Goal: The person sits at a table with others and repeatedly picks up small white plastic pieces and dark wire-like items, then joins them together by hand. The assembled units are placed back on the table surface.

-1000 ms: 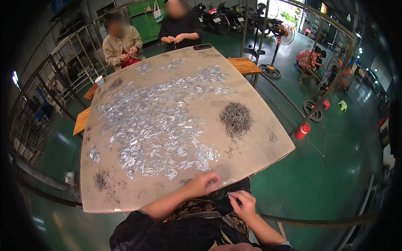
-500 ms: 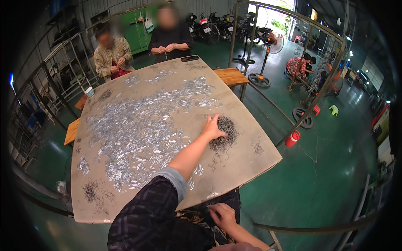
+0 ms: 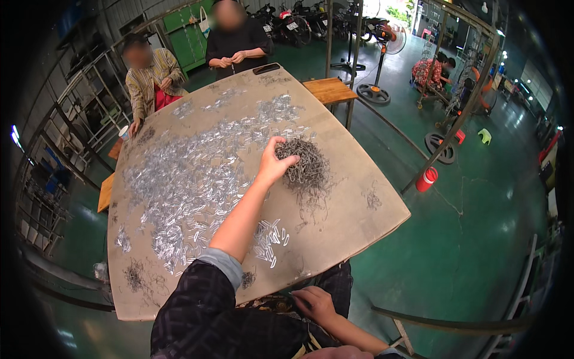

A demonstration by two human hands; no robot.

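My left hand (image 3: 275,164) reaches across the brown table (image 3: 365,170), its thumb and fingers closed on the left side of a tangled clump of dark, thin bent wire pieces (image 3: 308,164). The clump looks raised a little, with loose dark wires scattered below it. To the left of my arm spreads a wide layer of shiny silver narrow metal loops (image 3: 185,173), some lying close to my forearm. My right hand (image 3: 318,305) rests low over my lap by the table's near edge, fingers curled; anything in them is hidden.
Two people stand at the far side; one person's hand (image 3: 135,128) touches the table edge near a white cup (image 3: 124,133). A black phone (image 3: 266,69) lies at the far corner. Beside the table are a wooden bench (image 3: 330,91), metal frame posts, a standing fan and a red container (image 3: 426,179).
My left hand has moved left and slightly away from me, with the dark clump shifting along. A co-worker at the far left has lowered a hand to the table edge. My right hand stays low.
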